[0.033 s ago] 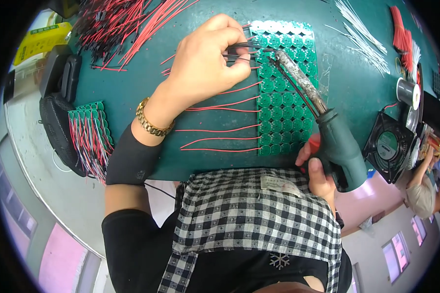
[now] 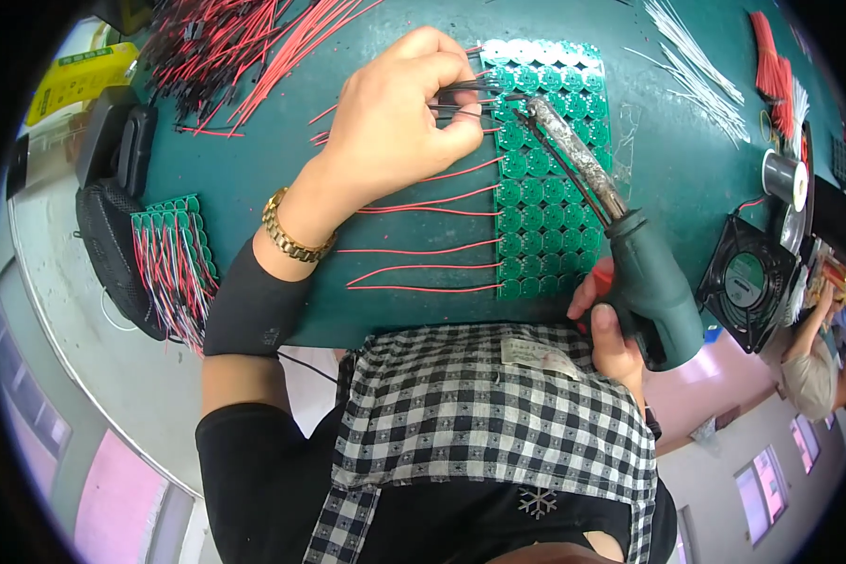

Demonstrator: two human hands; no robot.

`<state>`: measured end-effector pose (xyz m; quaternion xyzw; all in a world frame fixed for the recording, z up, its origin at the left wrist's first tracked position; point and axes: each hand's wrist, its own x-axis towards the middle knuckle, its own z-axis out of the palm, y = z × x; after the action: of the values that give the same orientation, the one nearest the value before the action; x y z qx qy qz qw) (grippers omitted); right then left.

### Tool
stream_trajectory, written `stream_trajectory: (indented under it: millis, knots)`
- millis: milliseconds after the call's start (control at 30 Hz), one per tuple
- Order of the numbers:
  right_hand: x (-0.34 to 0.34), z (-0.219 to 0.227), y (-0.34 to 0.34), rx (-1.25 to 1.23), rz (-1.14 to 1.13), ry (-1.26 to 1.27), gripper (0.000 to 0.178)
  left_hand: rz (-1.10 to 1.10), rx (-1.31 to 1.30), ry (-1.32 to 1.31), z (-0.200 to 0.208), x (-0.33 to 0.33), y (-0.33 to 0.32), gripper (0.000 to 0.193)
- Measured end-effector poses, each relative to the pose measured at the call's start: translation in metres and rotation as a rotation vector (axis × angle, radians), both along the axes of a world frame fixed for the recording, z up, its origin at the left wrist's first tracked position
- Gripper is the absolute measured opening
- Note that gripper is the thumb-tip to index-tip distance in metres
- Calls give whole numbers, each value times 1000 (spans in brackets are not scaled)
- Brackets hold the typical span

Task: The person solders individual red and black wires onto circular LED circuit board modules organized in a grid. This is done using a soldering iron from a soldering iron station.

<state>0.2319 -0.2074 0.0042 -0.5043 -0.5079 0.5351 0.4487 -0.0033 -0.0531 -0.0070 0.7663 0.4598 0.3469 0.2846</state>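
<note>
In the head view, the left hand (image 2: pixel 395 122) lies over the green bench (image 2: pixel 254 188) with its fingers pressed together on a few thin dark wires (image 2: pixel 461 94), and it holds their ends at the upper left edge of the green panel of round circuit boards (image 2: pixel 550 169). The right hand (image 2: pixel 611 329) is closed around the green handle of the soldering iron (image 2: pixel 630 263), near the lower edge of the bench. The long metal tip of the iron lies across the panel and points to the same upper rows where the wire ends are.

Several red wires (image 2: pixel 423 240) already run from the left side of the panel onto the bench. A heap of loose red and black wires (image 2: pixel 226 47) lies at the top left, and another small panel with wires (image 2: pixel 174 263) lies at the left rim. A solder reel (image 2: pixel 785 179) and a small black fan (image 2: pixel 747 282) stand at the right.

To do the joint well, I think the left grip should keep the wire end quiet on one pad, and the hot tip should touch pad and wire together, away from the fingers.
</note>
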Motion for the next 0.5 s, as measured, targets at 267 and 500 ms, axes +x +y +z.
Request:
stream_trajectory:
  millis: [267, 500]
  knots:
    - [3, -2, -6, -67, -30, -260, 20, -29, -67, 4, 0, -2, 1, 10]
    - [4, -4, -2, 8, 42, -330, 20, -35, -40, 0, -2, -1, 3, 9]
